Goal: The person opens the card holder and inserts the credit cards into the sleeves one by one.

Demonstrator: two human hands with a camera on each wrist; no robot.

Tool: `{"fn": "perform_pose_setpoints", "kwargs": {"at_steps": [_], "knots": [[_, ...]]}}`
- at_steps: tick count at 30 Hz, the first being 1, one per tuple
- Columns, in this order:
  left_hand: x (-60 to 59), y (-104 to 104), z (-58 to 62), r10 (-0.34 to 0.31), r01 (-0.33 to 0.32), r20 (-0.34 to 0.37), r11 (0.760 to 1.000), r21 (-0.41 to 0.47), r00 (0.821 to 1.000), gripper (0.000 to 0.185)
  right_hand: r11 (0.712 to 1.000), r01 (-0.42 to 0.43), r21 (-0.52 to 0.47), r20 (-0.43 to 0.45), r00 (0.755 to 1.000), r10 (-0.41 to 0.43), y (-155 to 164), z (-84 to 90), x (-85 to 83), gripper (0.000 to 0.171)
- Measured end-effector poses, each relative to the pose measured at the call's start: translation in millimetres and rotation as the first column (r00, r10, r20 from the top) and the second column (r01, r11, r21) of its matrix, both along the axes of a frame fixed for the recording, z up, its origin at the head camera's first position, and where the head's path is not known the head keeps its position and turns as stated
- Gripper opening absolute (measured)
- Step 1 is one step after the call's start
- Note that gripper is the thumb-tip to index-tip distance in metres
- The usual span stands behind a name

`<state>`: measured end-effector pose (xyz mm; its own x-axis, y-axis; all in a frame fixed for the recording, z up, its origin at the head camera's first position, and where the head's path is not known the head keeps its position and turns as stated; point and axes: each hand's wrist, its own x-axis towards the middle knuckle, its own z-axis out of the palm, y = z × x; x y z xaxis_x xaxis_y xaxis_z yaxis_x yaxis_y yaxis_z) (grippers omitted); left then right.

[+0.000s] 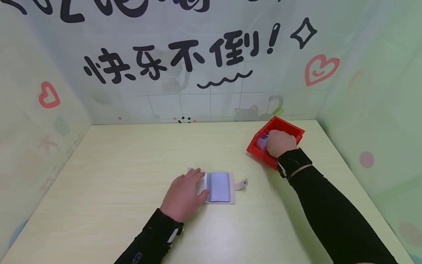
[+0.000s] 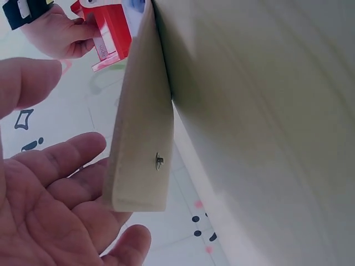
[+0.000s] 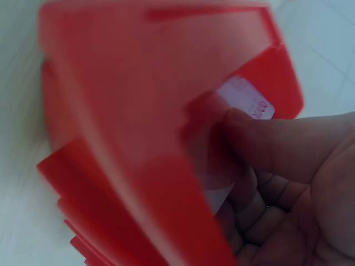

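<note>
A small card holder (image 1: 219, 187) lies spread out on the table, its bluish clear sleeves facing up and a snap strap (image 1: 241, 184) sticking out to the right. My left hand (image 1: 184, 194) rests on its left side with fingers extended; the left wrist view shows the pale cover (image 2: 138, 138) over those fingers. Farther right, my right hand (image 1: 281, 143) reaches into a red bin (image 1: 260, 156). Thumb and fingers there pinch a white printed card (image 3: 247, 97), partly hidden behind the bin's wall. Something purple (image 1: 262, 143) sits in the bin beside the hand.
The pale wooden table (image 1: 132, 165) meets a printed back panel (image 1: 165, 102) behind it. Side panels stand at left and right, the right panel (image 1: 369, 128) near the bin and right arm.
</note>
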<state>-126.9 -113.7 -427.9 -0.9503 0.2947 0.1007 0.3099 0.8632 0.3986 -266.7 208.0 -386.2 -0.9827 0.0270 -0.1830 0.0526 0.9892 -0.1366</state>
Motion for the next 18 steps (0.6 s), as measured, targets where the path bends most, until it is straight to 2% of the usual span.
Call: {"fn": "perform_pose_setpoints", "kwargs": {"at_steps": [5, 9, 12, 14, 18], "knots": [[0.7, 1, -1.4, -0.018, 0.02, -0.032, 0.998, 0.051, 0.999, 0.053, 0.999, -0.018, -0.036, -0.038, 0.999, 0.017, -2, 13.2, 13.5, 0.026], [0.7, 1, -4.3, -0.026, 0.03, -0.05, 0.997, 0.076, 0.998, 0.055, 0.989, 0.034, -0.143, -0.068, 0.997, -0.044, -3, 22.8, 23.3, 0.027], [1.0, 2, -5.2, -0.019, 0.024, -0.048, 0.995, 0.098, 0.999, 0.058, 0.953, 0.113, -0.279, -0.063, 0.989, -0.136, -5, 29.2, 31.5, 0.033], [1.3, 2, -4.9, -0.01, 0.014, -0.038, 0.993, 0.115, 0.999, 0.059, 0.917, 0.153, -0.367, -0.061, 0.98, -0.188, -7, 33.2, 38.3, 0.036], [2.3, 3, -3.2, 0.004, -0.002, -0.011, 0.99, 0.14, 1.0, 0.061, 0.852, 0.147, -0.502, -0.08, 0.973, -0.215, -13, 37.1, 53.9, 0.035]]}}
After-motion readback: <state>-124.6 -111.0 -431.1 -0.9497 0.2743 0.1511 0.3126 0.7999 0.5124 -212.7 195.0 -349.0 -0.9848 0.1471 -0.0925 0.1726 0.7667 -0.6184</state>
